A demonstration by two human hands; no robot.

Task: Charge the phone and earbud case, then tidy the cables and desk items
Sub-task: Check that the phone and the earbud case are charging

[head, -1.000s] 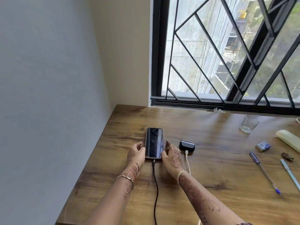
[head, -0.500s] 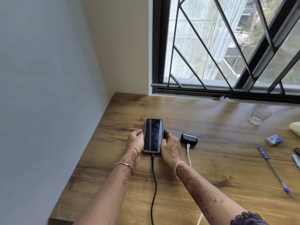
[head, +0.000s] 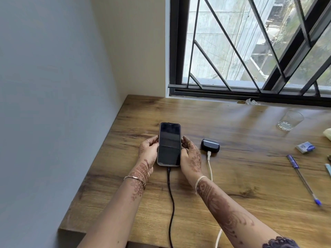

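A black phone [head: 169,144] lies face up with a dark screen on the wooden desk [head: 232,176]. A black cable [head: 171,203] is plugged into its near end. My left hand [head: 149,152] holds the phone's left edge and my right hand [head: 190,156] holds its right edge, fingers curled against the sides. To the right sits a dark earbud case [head: 210,145] with a white cable [head: 210,167] plugged into its near side; this cable runs under my right forearm toward the desk's front edge.
A drinking glass [head: 289,120] stands at the back right near the window frame. A small blue-and-white packet [head: 305,147] and a blue pen [head: 302,179] lie at the right, with a second pen's end [head: 328,168] and a pale object [head: 327,134] at the frame's edge. A wall borders the desk's left.
Both hands have slid up along the phone's sides, from its lower corners to its middle. The phone and the earbud case stay in place; the camera has tilted down slightly.
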